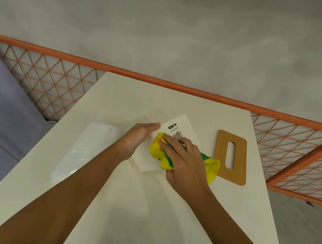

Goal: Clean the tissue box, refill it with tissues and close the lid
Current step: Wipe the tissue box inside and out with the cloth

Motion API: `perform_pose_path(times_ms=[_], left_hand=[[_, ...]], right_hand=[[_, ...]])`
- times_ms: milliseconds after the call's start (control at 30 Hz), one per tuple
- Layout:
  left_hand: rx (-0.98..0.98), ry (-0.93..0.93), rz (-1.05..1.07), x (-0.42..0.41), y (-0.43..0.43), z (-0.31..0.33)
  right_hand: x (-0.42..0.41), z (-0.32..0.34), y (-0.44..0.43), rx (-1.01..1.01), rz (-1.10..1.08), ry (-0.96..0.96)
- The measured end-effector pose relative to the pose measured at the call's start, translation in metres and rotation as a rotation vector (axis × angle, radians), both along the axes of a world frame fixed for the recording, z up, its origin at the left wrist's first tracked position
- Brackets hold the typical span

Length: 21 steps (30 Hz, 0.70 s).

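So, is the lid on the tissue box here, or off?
Off. The wooden lid lies flat on the table, right of the tissue box, where the right hand presses a cloth.

The white table (139,215) carries a tissue box (181,123), a wooden lid (242,157) and a tissue pack (86,147).

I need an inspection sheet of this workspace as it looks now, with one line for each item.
Surface: white table, bearing all items.
Job's things: white tissue box, lid off; wooden lid flat on the table, right of the box; wrapped tissue pack lying left of it; yellow-green cloth on the box.
Clutter: nothing seen.
Grippers: left hand, fingers straight, rests against the box's left side; right hand grips the cloth and presses it onto the box.
Cables: nothing seen.
Surroundings: orange lattice fence behind the table; grey floor.
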State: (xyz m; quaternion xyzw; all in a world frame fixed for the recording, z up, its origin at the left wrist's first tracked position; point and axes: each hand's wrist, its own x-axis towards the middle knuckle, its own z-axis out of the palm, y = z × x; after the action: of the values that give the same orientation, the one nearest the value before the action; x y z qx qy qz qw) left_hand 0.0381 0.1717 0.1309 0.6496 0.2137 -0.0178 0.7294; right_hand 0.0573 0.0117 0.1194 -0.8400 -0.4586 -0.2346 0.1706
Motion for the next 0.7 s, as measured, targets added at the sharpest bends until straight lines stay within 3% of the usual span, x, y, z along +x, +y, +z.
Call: perform_pose_path(times_ms=[367,600,700], left_hand=[[0.06,-0.046,0.072,-0.006,-0.002,0.006],[0.113,-0.038,0.06,-0.012,-0.015,0.004],[0.134,-0.083,0.038,-0.015,-0.018,0.002]], right_hand=[[-0.001,0.004,0.004,0.029,-0.012,0.043],[0.02,0.013,-0.002,0.107,-0.247,0.23],[0.016,0.014,0.001,0.074,-0.169,0.204]])
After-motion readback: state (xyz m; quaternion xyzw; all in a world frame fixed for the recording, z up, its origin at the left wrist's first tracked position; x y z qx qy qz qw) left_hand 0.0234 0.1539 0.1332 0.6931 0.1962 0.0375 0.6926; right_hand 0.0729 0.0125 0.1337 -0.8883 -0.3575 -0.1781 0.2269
